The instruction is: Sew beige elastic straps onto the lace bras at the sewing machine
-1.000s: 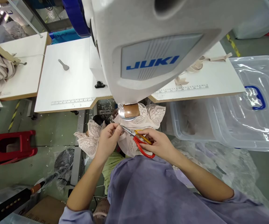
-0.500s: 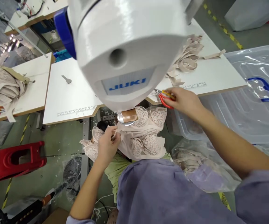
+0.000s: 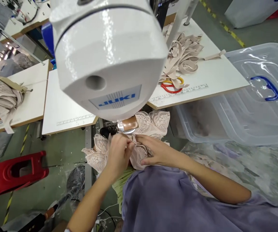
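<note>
A string of beige lace bras lies across my lap and up to the arm of a white JUKI sewing machine. My left hand is closed in a pinch on the fabric edge of a bra, just below the machine's metal plate. On the lace to its right rests my right hand, fingers stretched out and thumb apart. The needle area is hidden behind the machine head. Scissors with red and yellow handles lie on the white tabletop, partly under beige straps.
A clear plastic box with a blue-handled lid stands at right, above plastic bags. More beige pieces are heaped on the left table. A red plastic stool and part of a fan are at lower left.
My right hand has let go of the scissors on the tabletop and come down onto the lace. My left hand has shifted slightly right. The view has moved a little.
</note>
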`<state>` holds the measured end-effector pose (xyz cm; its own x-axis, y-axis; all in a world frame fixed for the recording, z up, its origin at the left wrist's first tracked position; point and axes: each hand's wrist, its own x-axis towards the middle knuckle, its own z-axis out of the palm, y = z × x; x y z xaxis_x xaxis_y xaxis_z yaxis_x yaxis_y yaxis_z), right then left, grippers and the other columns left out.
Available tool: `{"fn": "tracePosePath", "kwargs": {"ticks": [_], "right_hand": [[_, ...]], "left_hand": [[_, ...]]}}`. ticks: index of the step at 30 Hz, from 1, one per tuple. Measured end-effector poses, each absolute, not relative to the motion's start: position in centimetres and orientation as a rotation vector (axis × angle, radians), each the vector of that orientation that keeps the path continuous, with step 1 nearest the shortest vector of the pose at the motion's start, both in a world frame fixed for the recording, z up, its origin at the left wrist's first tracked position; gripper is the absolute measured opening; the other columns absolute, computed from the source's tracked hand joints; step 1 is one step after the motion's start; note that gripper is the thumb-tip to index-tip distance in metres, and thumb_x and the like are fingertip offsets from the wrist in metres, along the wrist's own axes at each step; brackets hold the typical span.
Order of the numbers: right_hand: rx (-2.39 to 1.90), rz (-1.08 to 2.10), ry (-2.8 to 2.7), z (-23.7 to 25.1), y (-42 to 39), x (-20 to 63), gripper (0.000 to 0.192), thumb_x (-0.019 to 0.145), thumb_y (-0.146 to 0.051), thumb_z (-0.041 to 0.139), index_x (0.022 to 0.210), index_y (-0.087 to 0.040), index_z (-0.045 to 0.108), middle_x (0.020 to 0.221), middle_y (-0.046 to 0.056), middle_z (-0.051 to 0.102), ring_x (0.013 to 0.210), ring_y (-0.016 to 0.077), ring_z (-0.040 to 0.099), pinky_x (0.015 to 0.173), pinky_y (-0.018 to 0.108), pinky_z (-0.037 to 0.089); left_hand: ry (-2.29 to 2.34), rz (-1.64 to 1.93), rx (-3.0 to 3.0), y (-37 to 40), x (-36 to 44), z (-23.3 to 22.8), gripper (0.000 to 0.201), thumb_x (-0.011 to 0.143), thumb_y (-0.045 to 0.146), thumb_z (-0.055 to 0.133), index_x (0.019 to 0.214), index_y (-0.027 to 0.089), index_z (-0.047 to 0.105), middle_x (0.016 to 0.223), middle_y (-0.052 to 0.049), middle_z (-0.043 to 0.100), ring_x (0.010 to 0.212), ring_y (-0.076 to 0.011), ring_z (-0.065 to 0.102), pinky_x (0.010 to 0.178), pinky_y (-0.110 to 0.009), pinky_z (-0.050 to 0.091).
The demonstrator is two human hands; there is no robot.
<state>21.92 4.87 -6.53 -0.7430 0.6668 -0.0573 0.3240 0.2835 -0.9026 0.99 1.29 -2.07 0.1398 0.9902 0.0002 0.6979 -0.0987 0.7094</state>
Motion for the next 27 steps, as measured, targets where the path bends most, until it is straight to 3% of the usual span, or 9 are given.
{"fn": "tracePosePath", "kwargs": {"ticks": [4,7,13,16,18,20,24,27], "right_hand": [[-0.896,1.629,-1.711,-5.9,5.1,21.9,0.07,0.087,-0.083,0.042,0.118,-0.023,0.063,0.109,0.009,0.066,0.103,0.0261,0.064,0.089,0.038,0.054],[-1.028,1.702,-1.465,-5.3,4.8,22.0,0.053,0.098,-0.069,0.035,0.115,-0.025,0.06,0.088,0.003,0.062,0.075,0.0188,0.059,0.069,0.031,0.052],[-1.148,1.598,-1.397,-2.6,7.1,20.9,0.033,0.095,-0.053,0.055,0.088,-0.022,0.064,0.075,0.001,0.061,0.069,0.0169,0.056,0.064,0.028,0.048],[-1.15,1.465,-1.483,-1.4,9.5,20.1,0.022,0.09,-0.043,0.062,0.087,-0.021,0.062,0.068,-0.002,0.058,0.062,0.0138,0.053,0.06,0.026,0.043],[-1.173,1.38,-1.541,-1.2,11.2,19.7,0.018,0.088,-0.039,0.063,0.088,-0.021,0.059,0.063,-0.005,0.054,0.057,0.0115,0.048,0.057,0.025,0.038],[-1.192,1.315,-1.61,-1.3,12.6,19.4,0.016,0.087,-0.035,0.063,0.086,-0.02,0.057,0.059,-0.007,0.05,0.055,0.0101,0.044,0.056,0.024,0.034],[-1.155,1.234,-1.76,-1.7,14.9,18.9,0.012,0.088,-0.032,0.062,0.085,-0.021,0.06,0.058,-0.006,0.05,0.057,0.012,0.046,0.058,0.025,0.036],[-1.095,1.185,-1.804,-1.5,16.0,18.5,0.01,0.088,-0.03,0.063,0.091,-0.021,0.063,0.065,-0.003,0.057,0.071,0.0176,0.057,0.07,0.029,0.044]], "left_hand": [[1.539,0.807,2.006,1.3,3.9,-1.5,0.03,0.098,0.037,0.047,0.072,0.023,0.051,0.066,-0.003,0.055,0.064,-0.0189,0.049,0.063,-0.033,0.033],[1.555,0.899,1.868,1.6,5.0,-0.7,0.035,0.099,0.036,0.046,0.067,0.024,0.042,0.06,0.0,0.047,0.057,-0.0164,0.042,0.059,-0.033,0.028],[1.532,1.044,1.358,2.4,6.3,0.0,0.044,0.103,0.04,0.038,0.064,0.023,0.03,0.06,0.003,0.037,0.057,-0.0141,0.038,0.056,-0.03,0.03],[1.665,1.05,1.342,2.4,5.6,-0.3,0.04,0.103,0.045,0.04,0.071,0.022,0.049,0.063,0.002,0.047,0.061,-0.0151,0.044,0.06,-0.029,0.033],[1.791,1.027,1.421,2.3,4.7,-0.7,0.027,0.101,0.045,0.049,0.099,0.022,0.064,0.063,0.003,0.055,0.063,-0.0167,0.05,0.065,-0.028,0.036],[1.881,0.993,1.582,2.3,3.7,-1.2,0.031,0.098,0.04,0.055,0.122,0.023,0.065,0.066,0.001,0.063,0.066,-0.0181,0.056,0.069,-0.029,0.038],[1.933,0.918,2.004,2.8,2.6,-2.3,0.031,0.099,0.029,0.052,0.124,0.024,0.072,0.076,-0.004,0.073,0.067,-0.0184,0.062,0.067,-0.028,0.038],[2.022,0.877,2.237,3.4,2.3,-2.7,0.033,0.1,0.027,0.052,0.125,0.021,0.072,0.065,-0.002,0.07,0.056,-0.0158,0.057,0.058,-0.028,0.033]]}}
